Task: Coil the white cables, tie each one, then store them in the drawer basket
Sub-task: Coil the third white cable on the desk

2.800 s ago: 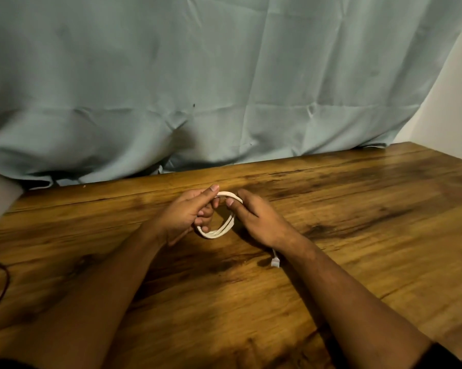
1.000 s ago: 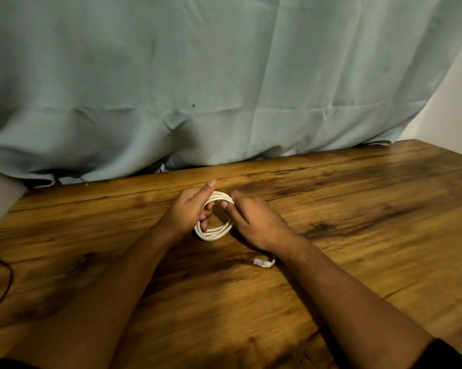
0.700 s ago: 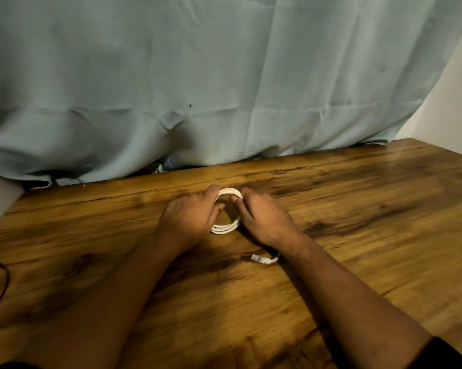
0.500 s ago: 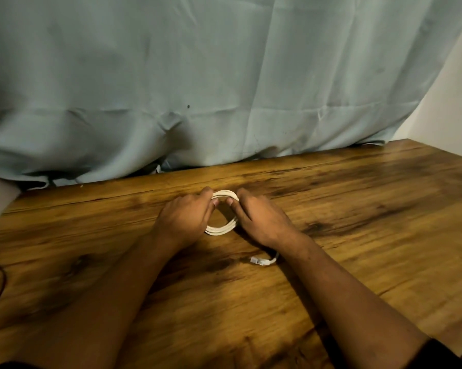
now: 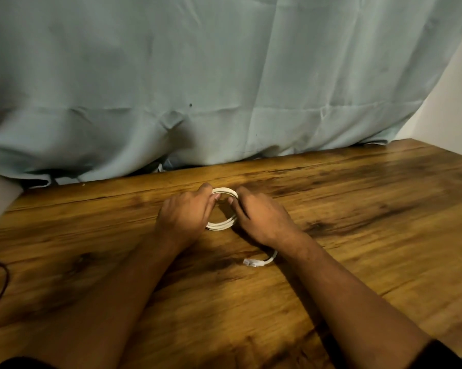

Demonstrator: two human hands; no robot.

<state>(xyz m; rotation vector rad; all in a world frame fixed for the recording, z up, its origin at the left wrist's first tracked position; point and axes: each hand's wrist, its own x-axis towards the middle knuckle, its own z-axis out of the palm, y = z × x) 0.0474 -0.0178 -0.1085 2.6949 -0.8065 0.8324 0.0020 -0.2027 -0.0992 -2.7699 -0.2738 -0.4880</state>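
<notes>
A white cable (image 5: 222, 224) wound into a small coil lies on the wooden table (image 5: 357, 222) between my hands. My left hand (image 5: 183, 215) grips the coil's left side, fingers curled over its far rim. My right hand (image 5: 260, 217) pinches the coil's right side near the far rim. The cable's loose end with its white plug (image 5: 252, 262) trails out from under my right wrist and lies on the table. No drawer basket is in view.
A pale blue-green curtain (image 5: 224, 89) hangs along the table's far edge. A thin dark cord (image 5: 0, 283) curves over the table's left edge. A white wall (image 5: 453, 102) stands at the right.
The coil has been laid flatter on the table and both hands have closed in over it. The plug end has shifted from under my right wrist to lie pointing left.
</notes>
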